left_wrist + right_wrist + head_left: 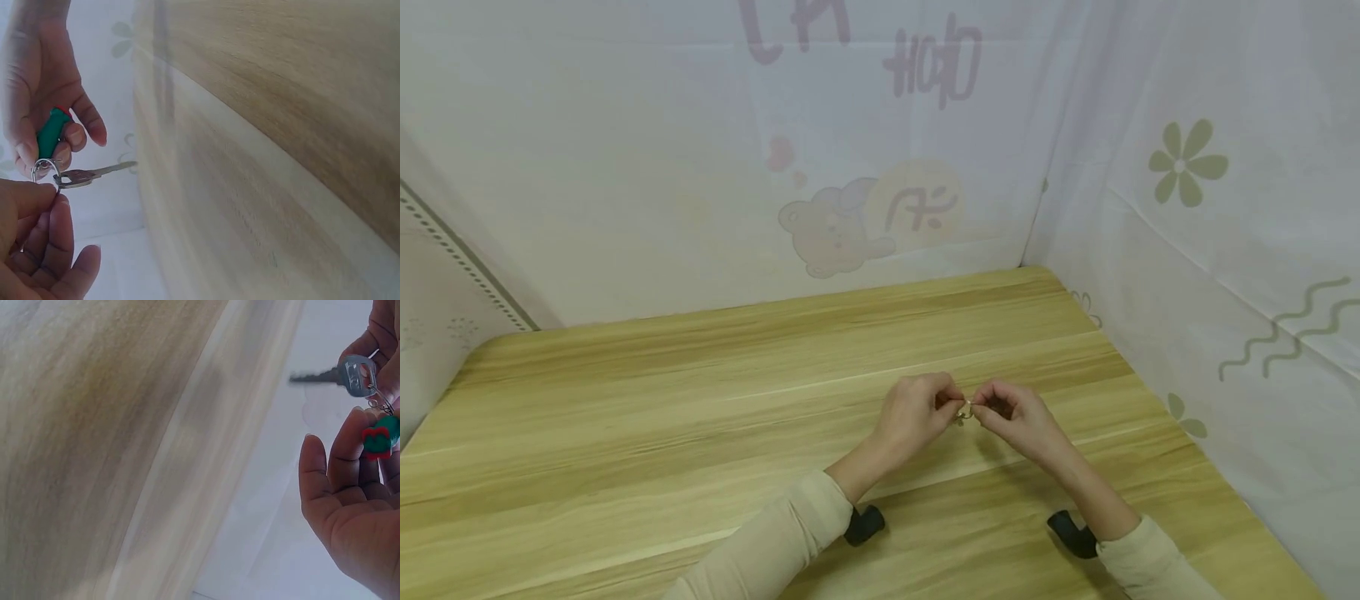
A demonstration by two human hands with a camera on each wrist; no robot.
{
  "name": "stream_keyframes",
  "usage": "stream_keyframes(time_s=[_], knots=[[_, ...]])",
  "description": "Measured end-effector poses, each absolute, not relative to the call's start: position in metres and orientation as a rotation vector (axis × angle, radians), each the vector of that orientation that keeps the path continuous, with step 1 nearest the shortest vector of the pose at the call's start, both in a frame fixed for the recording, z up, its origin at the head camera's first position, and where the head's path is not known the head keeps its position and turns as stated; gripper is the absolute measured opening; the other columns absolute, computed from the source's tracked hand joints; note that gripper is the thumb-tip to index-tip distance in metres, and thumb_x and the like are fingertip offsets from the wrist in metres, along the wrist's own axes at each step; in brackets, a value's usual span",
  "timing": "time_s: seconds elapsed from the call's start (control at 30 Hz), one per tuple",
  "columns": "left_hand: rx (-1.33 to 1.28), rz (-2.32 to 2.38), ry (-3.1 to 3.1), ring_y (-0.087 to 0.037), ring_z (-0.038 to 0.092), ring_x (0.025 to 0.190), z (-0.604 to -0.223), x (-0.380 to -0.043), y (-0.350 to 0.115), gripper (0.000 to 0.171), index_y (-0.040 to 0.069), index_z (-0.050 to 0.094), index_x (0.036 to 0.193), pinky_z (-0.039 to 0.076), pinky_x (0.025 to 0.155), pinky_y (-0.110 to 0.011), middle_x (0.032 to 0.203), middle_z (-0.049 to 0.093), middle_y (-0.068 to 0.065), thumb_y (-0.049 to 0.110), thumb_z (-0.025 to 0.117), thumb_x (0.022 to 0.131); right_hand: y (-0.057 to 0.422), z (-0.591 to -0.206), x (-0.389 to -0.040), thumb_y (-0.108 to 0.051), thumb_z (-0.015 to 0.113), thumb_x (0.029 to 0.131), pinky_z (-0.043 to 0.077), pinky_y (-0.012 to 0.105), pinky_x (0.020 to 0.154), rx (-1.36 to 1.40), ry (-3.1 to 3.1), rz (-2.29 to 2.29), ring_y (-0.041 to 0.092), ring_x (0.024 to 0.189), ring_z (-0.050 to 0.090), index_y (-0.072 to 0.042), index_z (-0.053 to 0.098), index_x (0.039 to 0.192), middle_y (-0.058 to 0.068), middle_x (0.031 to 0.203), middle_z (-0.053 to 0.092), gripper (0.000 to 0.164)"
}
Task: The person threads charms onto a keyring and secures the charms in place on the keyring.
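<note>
Over the table, my left hand point(916, 410) and right hand point(1021, 418) meet fingertip to fingertip. In the left wrist view, the thumb and finger of the left hand point(37, 237) pinch a metal key ring point(45, 160). A silver key point(77, 179) hangs from that ring, its blade pointing away from the fingers. The right hand point(44, 81) holds a small green charm with a red end point(51, 134), joined to the ring by a short chain point(381, 406). In the right wrist view the charm point(377, 441) lies against the right fingers.
The wood-grain table point(647, 433) extends widely to the left of the hands. A printed white curtain point(625, 167) stands behind it, and another curtain point(1247, 275) runs along the right edge. Black wrist mounts point(865, 527) sit below both wrists.
</note>
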State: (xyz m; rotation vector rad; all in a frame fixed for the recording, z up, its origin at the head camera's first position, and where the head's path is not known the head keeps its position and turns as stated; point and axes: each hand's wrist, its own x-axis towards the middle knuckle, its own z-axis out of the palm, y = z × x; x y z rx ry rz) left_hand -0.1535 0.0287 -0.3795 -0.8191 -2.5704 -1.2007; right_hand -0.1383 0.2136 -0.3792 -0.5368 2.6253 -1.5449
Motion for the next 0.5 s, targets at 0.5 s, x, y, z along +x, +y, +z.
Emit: stream_keyframes(time_s=[0.5], knots=[[-0.897, -0.949, -2.488, -0.003, 0.061, 0.064, -0.3789, -0.1505, 0.0303, 0.006, 0.014, 0.067, 0.080, 0.042, 0.055, -0.009, 0.076, 0.070, 0.004, 0.010, 0.071, 0.083, 0.2094, -0.3776, -0.1390, -0.006, 0.061, 0.088, 0.042, 0.021, 0.057, -0.519, 2.618, -1.541, 0.008, 0.065, 0.048, -0.002, 0.061, 0.087, 0.006, 0.079, 0.059, 0.004]])
